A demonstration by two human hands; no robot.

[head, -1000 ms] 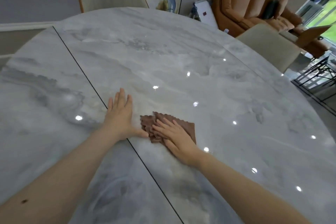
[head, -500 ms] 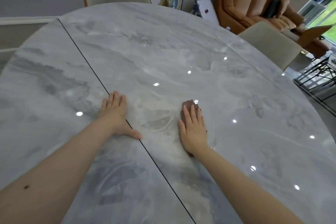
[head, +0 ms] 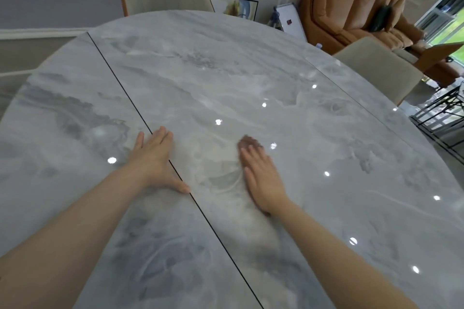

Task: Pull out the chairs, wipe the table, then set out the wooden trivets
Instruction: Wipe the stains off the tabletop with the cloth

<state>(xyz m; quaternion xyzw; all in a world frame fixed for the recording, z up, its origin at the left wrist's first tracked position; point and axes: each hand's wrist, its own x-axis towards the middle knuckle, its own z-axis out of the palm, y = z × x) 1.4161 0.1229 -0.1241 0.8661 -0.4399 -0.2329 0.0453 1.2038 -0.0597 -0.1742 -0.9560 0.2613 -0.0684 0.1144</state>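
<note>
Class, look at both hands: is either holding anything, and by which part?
Neither grips anything. The right hand presses flat on a brown cloth, covering nearly all of it; the left hand rests bare on the table.

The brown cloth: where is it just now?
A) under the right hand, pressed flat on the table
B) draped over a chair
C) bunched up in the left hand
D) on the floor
A: only a brown edge of the cloth peeks out past the right hand, which lies flat on the table.

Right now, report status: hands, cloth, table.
Left hand flat on marble table. Right hand flat, pressing brown cloth, mostly hidden beneath. No trivets in view; nothing in the way.
</note>
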